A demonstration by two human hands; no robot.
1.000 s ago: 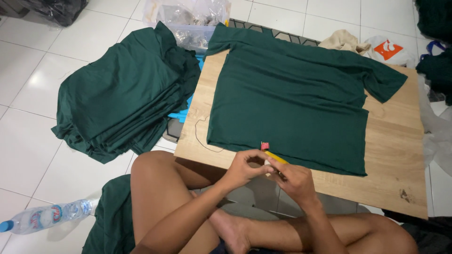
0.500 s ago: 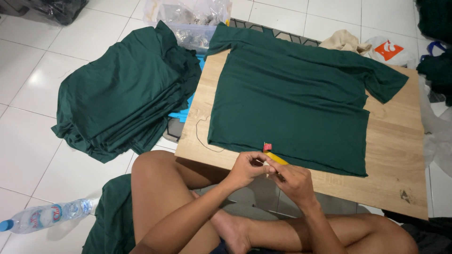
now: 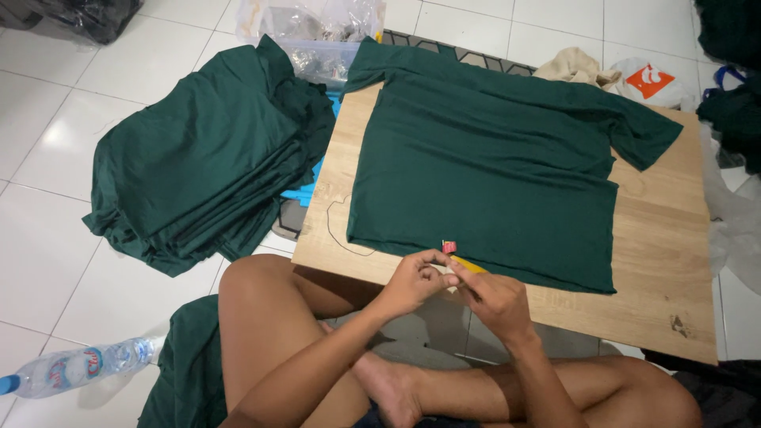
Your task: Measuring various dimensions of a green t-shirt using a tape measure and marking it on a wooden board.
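I see a pile of green shirts (image 3: 208, 150) on the floor left and a water bottle (image 3: 75, 367) near left. On my worktop (image 3: 666, 261) a green shirt (image 3: 483, 162) lies flat, long axis left-right. My left hand (image 3: 414, 279) and right hand (image 3: 493, 299) pinch a yellow tool (image 3: 468, 265), pointing far-left, with a red tag (image 3: 449, 247) at the shirt's near hem

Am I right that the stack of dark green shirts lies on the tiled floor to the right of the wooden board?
Not quite: the head view shows the stack of dark green shirts on the tiled floor to the left of the wooden board, not the right.
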